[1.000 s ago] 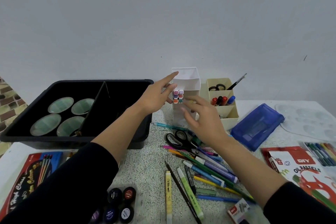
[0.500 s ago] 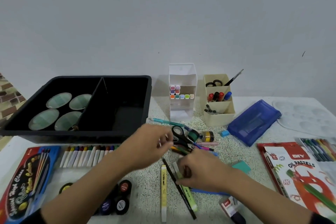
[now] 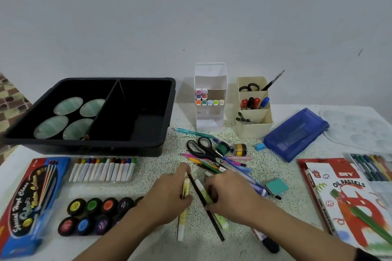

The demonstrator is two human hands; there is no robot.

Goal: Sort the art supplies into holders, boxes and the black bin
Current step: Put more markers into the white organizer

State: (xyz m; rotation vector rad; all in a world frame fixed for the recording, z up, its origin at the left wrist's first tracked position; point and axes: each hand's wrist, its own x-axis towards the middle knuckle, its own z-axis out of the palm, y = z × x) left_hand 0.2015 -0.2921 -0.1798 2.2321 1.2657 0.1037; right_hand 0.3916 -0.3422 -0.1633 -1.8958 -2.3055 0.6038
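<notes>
A person's left hand point(image 3: 169, 195) closes on a yellow marker point(image 3: 185, 188) while the right hand point(image 3: 228, 194) pinches a green marker point(image 3: 203, 190) on the table point(image 3: 148, 176); gathering appears underway; next, likely, the white holder point(image 3: 210, 99) beyond the scissors point(image 3: 201, 148).

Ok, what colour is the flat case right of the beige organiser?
Translucent blue case, seen best in the head view.
</notes>
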